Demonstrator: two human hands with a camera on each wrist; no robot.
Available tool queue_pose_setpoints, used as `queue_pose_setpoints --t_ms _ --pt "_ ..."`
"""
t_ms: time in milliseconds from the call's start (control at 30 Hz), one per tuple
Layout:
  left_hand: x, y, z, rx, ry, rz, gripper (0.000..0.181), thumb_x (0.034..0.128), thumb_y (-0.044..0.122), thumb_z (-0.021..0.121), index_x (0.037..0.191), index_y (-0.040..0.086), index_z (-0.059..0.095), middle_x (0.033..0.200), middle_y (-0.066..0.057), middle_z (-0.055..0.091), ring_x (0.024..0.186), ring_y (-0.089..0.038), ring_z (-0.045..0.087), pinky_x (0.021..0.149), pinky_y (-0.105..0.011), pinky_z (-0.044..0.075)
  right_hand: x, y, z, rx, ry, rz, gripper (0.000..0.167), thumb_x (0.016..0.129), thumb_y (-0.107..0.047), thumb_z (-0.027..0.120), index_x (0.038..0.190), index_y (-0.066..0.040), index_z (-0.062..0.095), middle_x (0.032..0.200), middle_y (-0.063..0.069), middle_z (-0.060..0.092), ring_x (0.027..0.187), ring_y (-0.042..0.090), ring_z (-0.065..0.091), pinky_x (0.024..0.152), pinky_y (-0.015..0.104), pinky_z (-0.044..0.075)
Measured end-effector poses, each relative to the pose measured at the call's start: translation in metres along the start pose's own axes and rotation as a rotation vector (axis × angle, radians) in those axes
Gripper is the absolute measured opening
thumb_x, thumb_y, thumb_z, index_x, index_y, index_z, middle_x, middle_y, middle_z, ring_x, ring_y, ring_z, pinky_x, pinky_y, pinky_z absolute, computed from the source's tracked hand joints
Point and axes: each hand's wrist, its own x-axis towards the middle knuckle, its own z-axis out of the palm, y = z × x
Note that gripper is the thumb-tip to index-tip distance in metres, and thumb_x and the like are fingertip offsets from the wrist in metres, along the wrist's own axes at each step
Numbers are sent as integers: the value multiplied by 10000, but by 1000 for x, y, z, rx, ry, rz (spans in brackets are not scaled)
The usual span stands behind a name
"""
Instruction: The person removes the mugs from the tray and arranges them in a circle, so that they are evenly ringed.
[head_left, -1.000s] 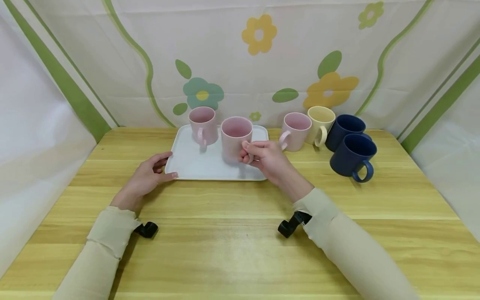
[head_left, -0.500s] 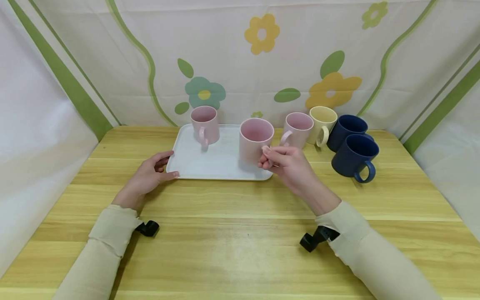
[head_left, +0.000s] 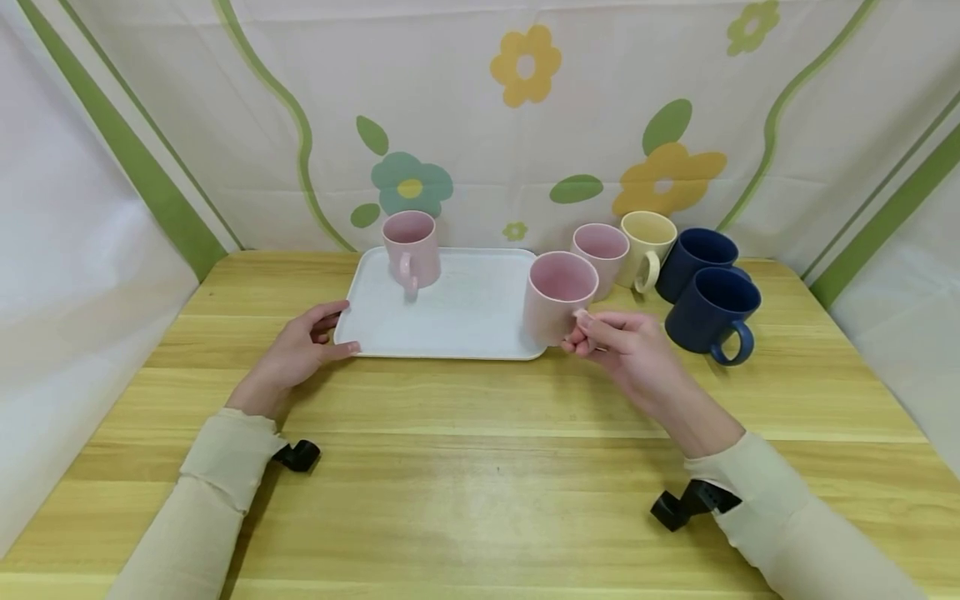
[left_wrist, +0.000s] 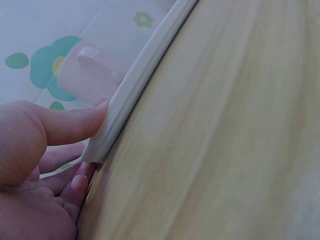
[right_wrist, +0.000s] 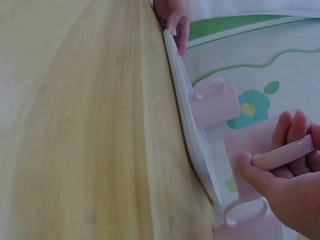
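Observation:
A pink mug point(head_left: 551, 312) is held by its handle in my right hand point(head_left: 637, 354), over the right front corner of a white tray point(head_left: 465, 312). The right wrist view shows the thumb and curled fingers round the handle point(right_wrist: 285, 154), with the mug raised off the tray. At the tray's left front corner, my left hand point(head_left: 296, 354) holds the edge, thumb on the front rim and fingers at the left side. A second pink mug point(head_left: 420, 262) stands upright at the tray's back left, handle facing forward.
Right of the tray stands another pink mug point(head_left: 609, 250), partly behind the held one. Beside it are a yellow mug point(head_left: 641, 246) and two navy mugs, one behind point(head_left: 686, 258) and one in front point(head_left: 697, 321). A floral cloth point(head_left: 480, 125) hangs behind the wooden table point(head_left: 450, 467).
My right hand has carried the pink mug rightward and slightly toward me, from above the tray's middle to its right front corner. The left hand has stayed at the tray's corner.

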Motion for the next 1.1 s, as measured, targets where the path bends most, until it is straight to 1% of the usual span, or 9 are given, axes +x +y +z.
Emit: queue_pose_setpoints --t_ms 100,367,667,967,1100 --pt "0 1 0 2 2 1 852 993 163 761 1688 79 276 1672 -252 382 1483 -402 392 1117 -433 364 -6 -1 -8 2 8 0 214 1067 -134 642 1025 9 796 877 37 756 876 164 754 904 260 620" --pt "0 3 1 -3 6 7 836 992 159 761 1682 79 295 1669 -238 399 1476 -386 398 1099 -382 352 -16 -1 -25 -1 39 -19 211 1067 -117 636 1041 4 807 873 38 756 858 168 757 881 269 627" --pt "1 -2 0 -13 -3 1 860 990 162 765 1690 82 272 1669 -250 386 1469 -398 394 1092 -402 364 -17 3 -43 40 81 -3 205 1062 -97 641 1013 -3 816 853 36 765 840 176 771 895 294 629" --pt "2 -3 0 -1 0 -9 858 993 170 762 1692 90 270 1675 -254 375 1461 -404 393 1115 -450 360 -17 8 -57 85 89 19 218 1066 -100 633 1004 10 811 835 39 765 843 181 774 920 304 626" --pt "1 -2 0 -2 1 -7 855 995 175 760 1692 92 272 1678 -249 375 1460 -396 393 1094 -412 362 -15 10 -62 114 80 21 232 1072 -93 621 980 24 799 826 45 762 841 185 774 922 304 624"
